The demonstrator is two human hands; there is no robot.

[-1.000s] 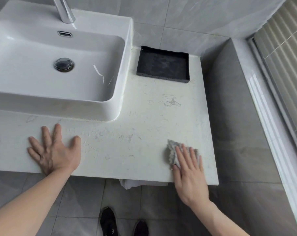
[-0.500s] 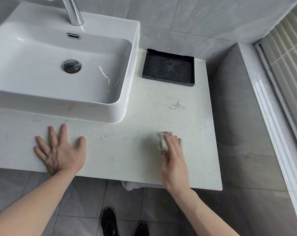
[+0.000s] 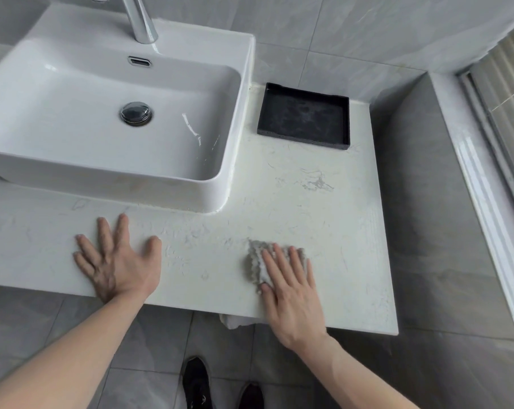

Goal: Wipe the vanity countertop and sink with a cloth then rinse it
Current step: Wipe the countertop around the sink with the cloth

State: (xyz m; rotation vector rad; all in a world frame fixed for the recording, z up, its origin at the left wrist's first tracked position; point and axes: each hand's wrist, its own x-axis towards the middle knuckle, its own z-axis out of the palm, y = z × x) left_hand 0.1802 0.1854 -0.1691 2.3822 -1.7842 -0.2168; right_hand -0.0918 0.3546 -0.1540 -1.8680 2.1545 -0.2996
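Nearest, below the worktop edge, two dark shoes (image 3: 220, 385) stand on the grey tiled floor, and a scrap of white fabric (image 3: 235, 320) hangs under the edge; what it is cannot be told.

On the near part of the worktop (image 3: 353, 276), the left hand (image 3: 117, 264) lies flat, fingers spread and straight, holding nothing; judged a brace. To its right, well apart, the right hand (image 3: 291, 287) presses flat on the cloth (image 3: 257, 261), fingers straight; the grip is a released palm press, not a clench.

The cloth is small, pale grey-white, with a nubbed, crinkled texture, bunched under the fingers and showing at their left side and tips. It is judged light, soft and limp, probably damp. It will fold and slide rather than hold shape. Keep it flat under the palm while wiping. To lift it for rinsing, pinch the exposed left edge or gather it into the fist.

The worktop is white with pale veining and smeared marks, notably at centre right.

Farther left, the white sink (image 3: 232, 178) sits on the worktop, with a chrome drain (image 3: 136, 113) and tap (image 3: 140, 22). Far right, a black tray (image 3: 304, 116) rests against the wall. The sink appears not yet wiped.
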